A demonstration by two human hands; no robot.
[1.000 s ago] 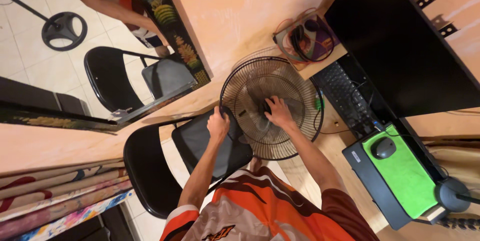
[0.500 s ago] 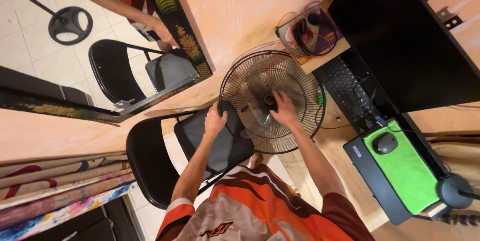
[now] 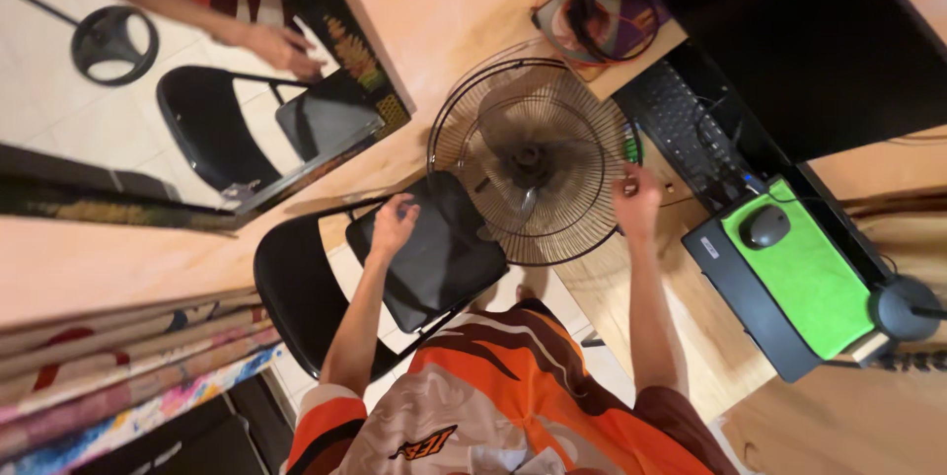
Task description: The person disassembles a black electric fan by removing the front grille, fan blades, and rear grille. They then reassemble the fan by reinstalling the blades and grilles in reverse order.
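Note:
A round fan with a wire grille (image 3: 533, 164) stands face-up against a black folding chair (image 3: 434, 258). My left hand (image 3: 395, 223) lies on the far left corner of the chair seat, fingers curled over its edge, a little left of the grille. My right hand (image 3: 636, 201) hovers at the grille's right rim, slightly blurred, fingers loosely bent. Whether it touches the rim is unclear. The fan blades and hub show through the wires.
A wall mirror (image 3: 197, 71) on the left reflects the chair and a person's arm. On the desk to the right are a black keyboard (image 3: 691, 130), a mouse (image 3: 764, 226) on a green pad (image 3: 804, 273), a dark monitor (image 3: 789, 31) and a box of headphones (image 3: 602, 11).
My right hand has left the fan's hub and moved out to the grille's right rim. My left hand slid from the grille's edge onto the chair seat. The view shifted closer.

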